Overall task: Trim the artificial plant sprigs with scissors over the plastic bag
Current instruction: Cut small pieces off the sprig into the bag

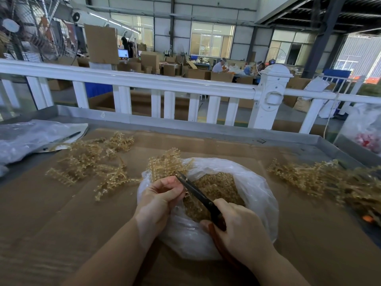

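A clear plastic bag lies open on the cardboard-covered table, filled with tan trimmed bits. My left hand pinches a tan artificial sprig at the bag's far left rim. My right hand grips the red handles of black-bladed scissors. The blades point up and left, their tips at the sprig's base just above my left fingers. Whether the blades are parted is unclear.
Loose sprigs lie spread to the left, and a denser heap to the right. A crumpled grey plastic sheet sits far left. A white railing runs behind the table's raised metal rim.
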### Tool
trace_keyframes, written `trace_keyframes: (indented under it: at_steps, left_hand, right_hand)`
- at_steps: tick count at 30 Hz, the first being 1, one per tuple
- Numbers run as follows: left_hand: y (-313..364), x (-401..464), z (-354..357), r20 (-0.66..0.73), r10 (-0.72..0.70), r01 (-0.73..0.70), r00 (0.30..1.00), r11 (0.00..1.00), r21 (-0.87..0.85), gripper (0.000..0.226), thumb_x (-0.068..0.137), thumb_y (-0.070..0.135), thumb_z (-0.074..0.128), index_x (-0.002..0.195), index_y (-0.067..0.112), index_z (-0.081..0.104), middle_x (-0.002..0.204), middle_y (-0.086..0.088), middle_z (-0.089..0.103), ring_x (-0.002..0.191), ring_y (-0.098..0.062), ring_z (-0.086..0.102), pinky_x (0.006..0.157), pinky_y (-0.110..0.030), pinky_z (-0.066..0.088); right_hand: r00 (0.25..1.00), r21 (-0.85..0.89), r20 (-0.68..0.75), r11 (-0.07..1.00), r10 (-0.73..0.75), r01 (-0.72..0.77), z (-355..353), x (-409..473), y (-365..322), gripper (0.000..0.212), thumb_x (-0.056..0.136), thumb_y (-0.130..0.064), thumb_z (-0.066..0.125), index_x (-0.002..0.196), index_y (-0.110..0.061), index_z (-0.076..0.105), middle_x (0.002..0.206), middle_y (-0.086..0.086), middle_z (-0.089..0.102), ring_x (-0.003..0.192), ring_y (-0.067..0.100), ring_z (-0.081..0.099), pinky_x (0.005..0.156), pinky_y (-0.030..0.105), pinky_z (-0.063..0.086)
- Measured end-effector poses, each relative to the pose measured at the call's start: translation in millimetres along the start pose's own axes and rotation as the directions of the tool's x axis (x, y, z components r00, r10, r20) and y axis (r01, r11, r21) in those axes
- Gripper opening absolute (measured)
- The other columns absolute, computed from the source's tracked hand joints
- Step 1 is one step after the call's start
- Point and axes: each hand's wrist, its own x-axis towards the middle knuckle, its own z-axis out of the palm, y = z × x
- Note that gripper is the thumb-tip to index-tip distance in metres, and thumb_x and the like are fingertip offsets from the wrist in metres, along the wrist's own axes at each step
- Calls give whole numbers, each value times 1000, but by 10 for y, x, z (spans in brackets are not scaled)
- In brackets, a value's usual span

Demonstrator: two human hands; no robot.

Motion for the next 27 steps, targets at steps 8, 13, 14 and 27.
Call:
trace_keyframes:
  at_steps: [8, 13, 14, 27]
  left_hand:
    - [-1, 6, 24, -3, -28, 28, 1000, 996, 79, 21, 80, -13, 59, 79, 8, 59, 66, -7, 70, 57, -17, 69, 49, -22, 54]
    - [9, -4, 8, 10, -24, 23, 1000, 996, 90, 22, 79, -14, 59, 80, 7, 58, 67, -8, 70, 57, -16, 68, 47, -21, 53]
    - [7, -9, 9, 13, -21, 20, 1000, 995, 95, 23, 80, -15, 58, 79, 8, 58, 67, -8, 70, 57, -17, 68, 47, -21, 53]
    - [30, -71, -4, 100, -41, 30, 994, 994, 109, 20, 83, -17, 53, 86, 2, 57, 67, -9, 69, 59, -15, 68, 55, -20, 56]
  right_hand:
    - [1000, 3, -3, 1000, -1, 1, 6, -12, -1, 39, 87, -64, 44, 108, -32, 53, 87, -14, 60, 79, 5, 57, 69, 18, 44]
    - [1000, -3, -16, 1000, 6, -6, 12, -20, -9, 41, 85, -64, 45, 107, -32, 56, 86, -14, 62, 77, 5, 57, 67, 16, 42]
    - [1000, -5, -20, 1000, 11, -11, 11, -20, -13, 41, 84, -64, 46, 106, -31, 57, 84, -13, 62, 76, 5, 58, 66, 17, 42]
    - [1000, -44, -11, 999, -13, 13, 27, 3, -25, 42, 86, -56, 53, 113, -25, 59, 86, -6, 66, 79, 13, 62, 67, 21, 44]
